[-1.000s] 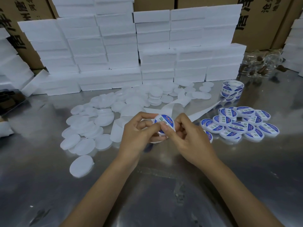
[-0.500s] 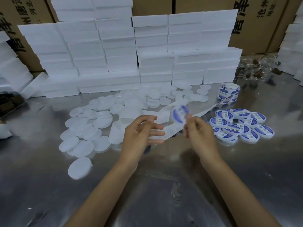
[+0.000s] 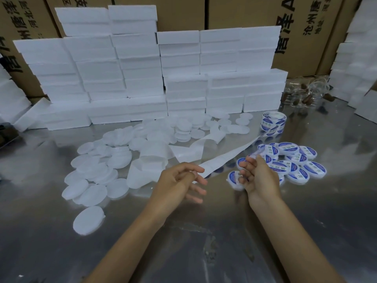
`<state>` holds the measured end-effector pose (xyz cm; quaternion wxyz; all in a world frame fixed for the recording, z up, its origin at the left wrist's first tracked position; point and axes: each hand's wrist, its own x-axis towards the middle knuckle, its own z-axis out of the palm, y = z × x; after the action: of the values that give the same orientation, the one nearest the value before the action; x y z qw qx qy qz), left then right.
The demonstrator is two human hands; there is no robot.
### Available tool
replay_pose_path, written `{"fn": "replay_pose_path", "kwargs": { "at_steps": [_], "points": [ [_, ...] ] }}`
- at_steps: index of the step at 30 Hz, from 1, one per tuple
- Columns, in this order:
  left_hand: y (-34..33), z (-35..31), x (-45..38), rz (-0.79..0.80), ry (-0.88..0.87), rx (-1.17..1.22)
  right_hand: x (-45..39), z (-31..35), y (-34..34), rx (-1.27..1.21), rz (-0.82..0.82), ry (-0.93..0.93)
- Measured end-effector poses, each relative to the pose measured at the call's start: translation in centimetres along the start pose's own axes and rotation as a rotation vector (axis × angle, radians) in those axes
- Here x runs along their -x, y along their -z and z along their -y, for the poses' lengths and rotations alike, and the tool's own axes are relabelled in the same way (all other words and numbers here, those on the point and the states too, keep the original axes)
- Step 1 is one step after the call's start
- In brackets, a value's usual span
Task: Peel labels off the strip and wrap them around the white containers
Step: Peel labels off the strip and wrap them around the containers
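The label strip point(image 3: 228, 157) runs taut from its roll point(image 3: 273, 121) down to my left hand point(image 3: 179, 180), which pinches its end between thumb and forefinger while the other fingers spread loosely. My right hand point(image 3: 260, 178) hovers at the left edge of the heap of labelled containers point(image 3: 295, 160), fingers curled. A blurred labelled container point(image 3: 253, 157) sits at its thumb and forefinger tips. Another labelled container point(image 3: 234, 178) lies on the table by its fingers. Several plain white containers point(image 3: 95, 172) lie scattered to the left.
Spent backing paper point(image 3: 146, 168) curls beside the left hand. Stacked white foam boxes point(image 3: 142, 78) wall the back of the metal table point(image 3: 183, 242), with cardboard cartons point(image 3: 244, 11) behind. Clear plastic packs point(image 3: 306, 94) with brown items lie at the back right.
My hands have parted. The right hand carried the freshly labelled container right to the labelled heap, while the left hand stayed at the centre with the strip.
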<state>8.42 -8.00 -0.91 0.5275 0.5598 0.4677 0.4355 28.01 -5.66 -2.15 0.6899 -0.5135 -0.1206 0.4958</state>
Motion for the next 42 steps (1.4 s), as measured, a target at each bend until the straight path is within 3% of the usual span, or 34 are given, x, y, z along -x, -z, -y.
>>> {"fn": "replay_pose_path", "kwargs": {
  "at_steps": [4, 8, 11, 14, 16, 19, 24, 30, 37, 42],
  "points": [
    [-0.2, 0.0, 0.1, 0.023, -0.018, -0.027, 0.3, -0.2, -0.3, 0.074, 0.009, 0.069],
    [1.0, -1.2, -0.3, -0.005, -0.117, -0.017, 1.0, -1.4, -1.1, 0.361, 0.102, 0.394],
    [3.8, -2.7, -2.1, -0.169, -0.219, -0.014, 1.4, -2.8, -2.1, 0.563, 0.209, 0.566],
    [7.7, -4.1, -6.5, -0.427, -0.300, -0.195, 1.5, -4.3, -2.9, 0.738, 0.284, 0.709],
    [10.2, -4.3, -10.4, -0.533, -0.243, -0.449, 1.4, -5.1, -3.1, 0.880, 0.322, 0.849],
    [12.1, -3.0, -15.6, -0.460, -0.001, -0.809, 1.0, -5.7, -3.1, 1.062, 0.346, 1.060],
    [11.6, 0.3, -19.1, -0.339, 0.173, -0.980, 0.4, -5.8, -3.0, 1.120, 0.336, 1.094],
    [11.4, 0.5, -19.2, -0.450, 0.062, -0.799, 0.3, -5.7, -2.9, 1.118, 0.354, 1.074],
    [12.2, 0.0, -16.6, -0.517, 0.012, -0.405, 0.3, -5.6, -2.8, 1.097, 0.361, 1.040],
    [12.7, -0.8, -15.5, -0.541, 0.030, -0.339, 0.1, -5.5, -2.8, 1.101, 0.360, 1.012]
  ]
}}
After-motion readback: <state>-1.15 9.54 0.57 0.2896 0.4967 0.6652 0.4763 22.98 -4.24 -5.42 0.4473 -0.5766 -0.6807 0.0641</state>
